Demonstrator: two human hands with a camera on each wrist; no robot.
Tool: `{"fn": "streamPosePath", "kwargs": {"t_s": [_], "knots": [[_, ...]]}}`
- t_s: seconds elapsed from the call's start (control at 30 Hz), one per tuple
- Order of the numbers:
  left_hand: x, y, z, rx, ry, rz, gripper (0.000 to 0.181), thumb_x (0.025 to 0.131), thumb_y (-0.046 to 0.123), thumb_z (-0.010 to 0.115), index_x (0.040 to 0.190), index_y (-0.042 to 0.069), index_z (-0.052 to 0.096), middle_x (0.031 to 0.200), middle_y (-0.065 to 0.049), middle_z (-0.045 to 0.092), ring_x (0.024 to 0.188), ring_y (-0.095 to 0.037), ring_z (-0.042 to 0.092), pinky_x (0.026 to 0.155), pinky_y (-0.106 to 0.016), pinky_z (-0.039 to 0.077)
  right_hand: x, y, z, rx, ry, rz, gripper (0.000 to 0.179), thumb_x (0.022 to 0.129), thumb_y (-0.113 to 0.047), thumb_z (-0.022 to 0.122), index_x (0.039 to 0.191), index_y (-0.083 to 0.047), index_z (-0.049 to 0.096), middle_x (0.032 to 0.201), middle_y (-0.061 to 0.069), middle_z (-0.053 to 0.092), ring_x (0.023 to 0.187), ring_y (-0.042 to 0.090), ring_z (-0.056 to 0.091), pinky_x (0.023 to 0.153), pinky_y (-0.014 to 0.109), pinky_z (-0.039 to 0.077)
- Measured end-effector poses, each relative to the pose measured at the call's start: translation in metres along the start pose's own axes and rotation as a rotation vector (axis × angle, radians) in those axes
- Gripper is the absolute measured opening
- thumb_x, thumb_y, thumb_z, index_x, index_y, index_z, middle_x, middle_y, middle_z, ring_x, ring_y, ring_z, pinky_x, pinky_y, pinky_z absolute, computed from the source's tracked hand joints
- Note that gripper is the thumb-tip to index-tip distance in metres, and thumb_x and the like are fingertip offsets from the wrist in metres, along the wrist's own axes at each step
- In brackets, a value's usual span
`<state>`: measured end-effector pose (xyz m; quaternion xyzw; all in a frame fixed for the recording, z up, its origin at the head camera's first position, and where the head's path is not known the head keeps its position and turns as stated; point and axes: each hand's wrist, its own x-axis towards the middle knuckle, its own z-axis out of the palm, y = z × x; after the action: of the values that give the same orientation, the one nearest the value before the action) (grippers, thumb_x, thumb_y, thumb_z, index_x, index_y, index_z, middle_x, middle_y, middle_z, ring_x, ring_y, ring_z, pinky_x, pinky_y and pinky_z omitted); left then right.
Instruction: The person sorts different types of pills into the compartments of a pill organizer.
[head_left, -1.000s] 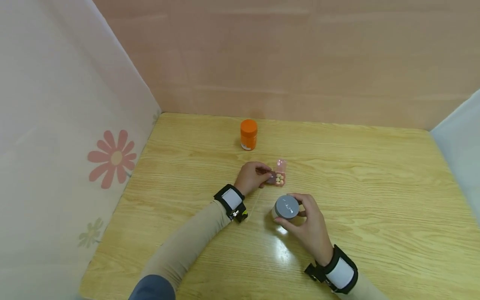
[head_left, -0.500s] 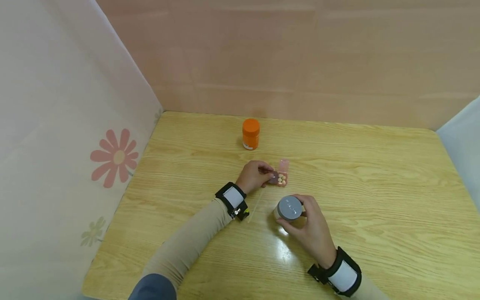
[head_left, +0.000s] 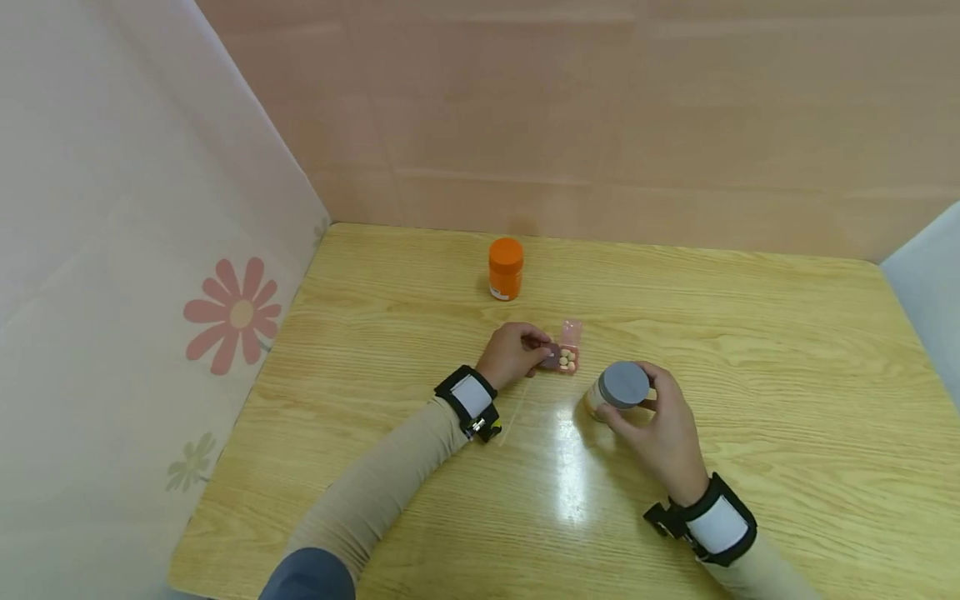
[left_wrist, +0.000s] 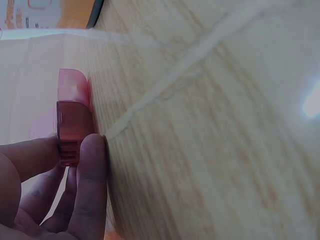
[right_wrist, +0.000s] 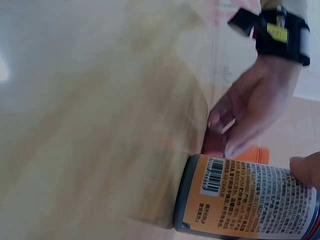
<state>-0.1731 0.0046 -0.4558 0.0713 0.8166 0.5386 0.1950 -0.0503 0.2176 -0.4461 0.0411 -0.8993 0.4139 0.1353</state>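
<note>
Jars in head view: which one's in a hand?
The grey-lidded jar, gripped by the right hand. The orange-lidded jar stands farther back, untouched.

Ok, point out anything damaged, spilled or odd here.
A pale, ragged streak breaks the grain of the tabletop near the left hand; possibly a scratch, but I can't tell. Visible tablets sit inside the pink pill box.

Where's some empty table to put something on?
A big bare patch of table lies between the right hand and the pale right-side sheet. Another lies between the left sleeve and the flowery sheet. The middle is crowded: left hand, pink box, grey-topped jar, with the orange bottle behind.
</note>
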Motion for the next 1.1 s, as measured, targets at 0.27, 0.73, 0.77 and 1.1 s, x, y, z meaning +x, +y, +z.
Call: {"fn": "streamPosePath", "kwargs": {"t_s": [0.27, 0.73, 0.77, 1.1], "knots": [[0.001, -0.001, 0.000, -0.002, -0.003, -0.023, 0.016, 0.096, 0.006, 0.071, 0.111, 0.001, 0.072, 0.095, -0.007, 0.068, 0.064, -0.016, 0.062, 0.057, -0.023, 0.056, 0.031, 0.027, -0.022, -0.029, 0.029, 0.070, 0.062, 0.084, -0.004, 0.083, 0.135, 0.010, 0.050, 0.124, 0.024, 0.057, 0.114, 0.038, 0.057, 0.080, 0.005, 0.047], [0.001, 0.001, -0.002, -0.005, -0.005, -0.049, 0.015, 0.096, 0.006, 0.071, 0.110, 0.002, 0.073, 0.095, -0.006, 0.067, 0.066, -0.013, 0.061, 0.058, -0.024, 0.056, 0.085, 0.058, -0.043, -0.118, 0.092, 0.147, 0.058, 0.092, -0.013, 0.076, 0.138, 0.008, 0.049, 0.129, 0.027, 0.057, 0.120, 0.043, 0.057, 0.088, 0.047, 0.058], [0.001, 0.001, -0.002, -0.005, -0.005, -0.047, 0.015, 0.096, 0.006, 0.071, 0.110, 0.002, 0.073, 0.094, -0.006, 0.067, 0.065, -0.013, 0.060, 0.057, -0.024, 0.056, 0.087, 0.059, -0.045, -0.123, 0.095, 0.163, 0.058, 0.092, -0.014, 0.076, 0.139, 0.008, 0.049, 0.129, 0.027, 0.057, 0.121, 0.043, 0.057, 0.088, 0.048, 0.057], [0.001, 0.001, -0.002, 0.009, -0.011, -0.044, 0.016, 0.096, 0.006, 0.071, 0.111, 0.001, 0.072, 0.095, -0.007, 0.067, 0.067, -0.015, 0.062, 0.058, -0.024, 0.057, 0.099, 0.071, -0.058, -0.123, 0.106, 0.229, 0.061, 0.094, -0.016, 0.074, 0.142, 0.008, 0.046, 0.133, 0.028, 0.055, 0.122, 0.044, 0.055, 0.087, 0.022, 0.056]]}}
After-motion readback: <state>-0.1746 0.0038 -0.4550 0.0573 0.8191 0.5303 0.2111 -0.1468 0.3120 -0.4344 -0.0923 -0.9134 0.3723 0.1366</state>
